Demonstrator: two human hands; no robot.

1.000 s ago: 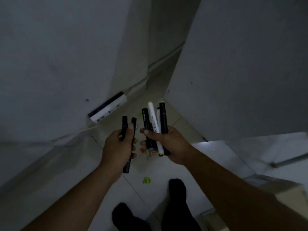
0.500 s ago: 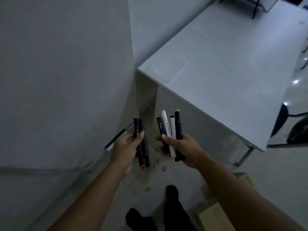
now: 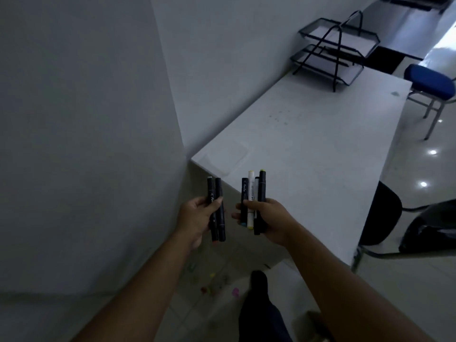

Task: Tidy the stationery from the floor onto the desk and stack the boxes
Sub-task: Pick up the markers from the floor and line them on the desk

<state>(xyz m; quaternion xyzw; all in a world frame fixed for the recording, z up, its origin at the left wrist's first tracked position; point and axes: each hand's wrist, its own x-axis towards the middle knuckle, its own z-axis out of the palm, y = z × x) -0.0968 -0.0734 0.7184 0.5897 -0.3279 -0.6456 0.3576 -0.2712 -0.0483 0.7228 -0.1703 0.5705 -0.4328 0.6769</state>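
Left hand gripping two markers (upright), desk ahead

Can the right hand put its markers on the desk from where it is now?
Probably yes. The right hand holds its markers just at the desk near corner, and that part looks bare, with nothing between.

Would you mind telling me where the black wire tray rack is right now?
The black wire tray rack stands at the far end of the white desk, against the wall, upper right of the head view.
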